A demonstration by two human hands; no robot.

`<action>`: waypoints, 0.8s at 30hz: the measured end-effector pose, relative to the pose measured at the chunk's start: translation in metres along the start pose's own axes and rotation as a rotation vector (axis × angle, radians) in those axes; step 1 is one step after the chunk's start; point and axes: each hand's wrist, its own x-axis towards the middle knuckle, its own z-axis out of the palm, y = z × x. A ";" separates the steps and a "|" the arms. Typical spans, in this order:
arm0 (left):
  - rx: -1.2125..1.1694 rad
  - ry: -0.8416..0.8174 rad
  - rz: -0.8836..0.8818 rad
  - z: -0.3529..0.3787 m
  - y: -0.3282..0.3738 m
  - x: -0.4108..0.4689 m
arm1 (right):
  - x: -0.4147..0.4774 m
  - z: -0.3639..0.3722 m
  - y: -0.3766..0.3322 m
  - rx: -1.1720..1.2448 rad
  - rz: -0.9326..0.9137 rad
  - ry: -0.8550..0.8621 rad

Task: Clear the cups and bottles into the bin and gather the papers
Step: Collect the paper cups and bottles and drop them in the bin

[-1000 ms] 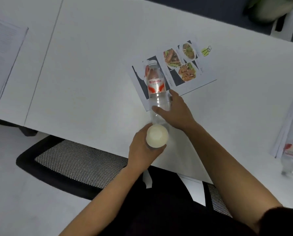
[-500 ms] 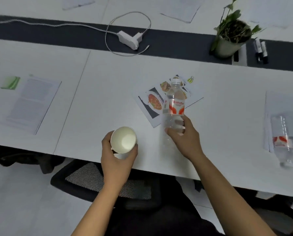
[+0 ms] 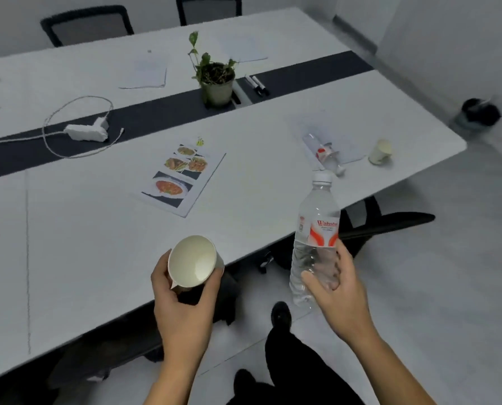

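My left hand [image 3: 185,308] holds a white paper cup [image 3: 192,263], tilted so its empty inside faces me, at the table's near edge. My right hand [image 3: 338,290] grips the lower half of a clear plastic bottle [image 3: 315,229] with a red and white label, upright and lifted off the table beyond its edge. A food-photo sheet [image 3: 184,176] lies flat on the white table [image 3: 97,229]. Farther right, a second bottle [image 3: 324,153] lies on its side on papers [image 3: 343,138], with another paper cup [image 3: 379,152] beside it. A dark bin [image 3: 479,112] stands on the floor at far right.
A potted plant [image 3: 214,80] and two markers [image 3: 257,84] sit on the table's dark centre strip, with a white power adapter and cable [image 3: 87,131] to the left. More papers [image 3: 147,74] lie on the far side. Office chairs [image 3: 387,220] stand around the table.
I have lifted the bottle off the food-photo sheet and carried it right, past the table edge. The cup came up with my left hand. My view has swung up and to the right.
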 end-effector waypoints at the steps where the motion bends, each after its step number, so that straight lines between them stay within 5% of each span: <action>1: -0.004 -0.043 0.018 0.008 0.005 -0.007 | -0.012 -0.015 0.003 0.012 0.002 0.055; 15: -0.033 -0.559 0.293 0.198 0.047 -0.192 | -0.135 -0.242 0.120 0.096 0.059 0.523; 24: -0.038 -0.737 0.350 0.362 0.050 -0.362 | -0.194 -0.439 0.217 0.072 0.149 0.747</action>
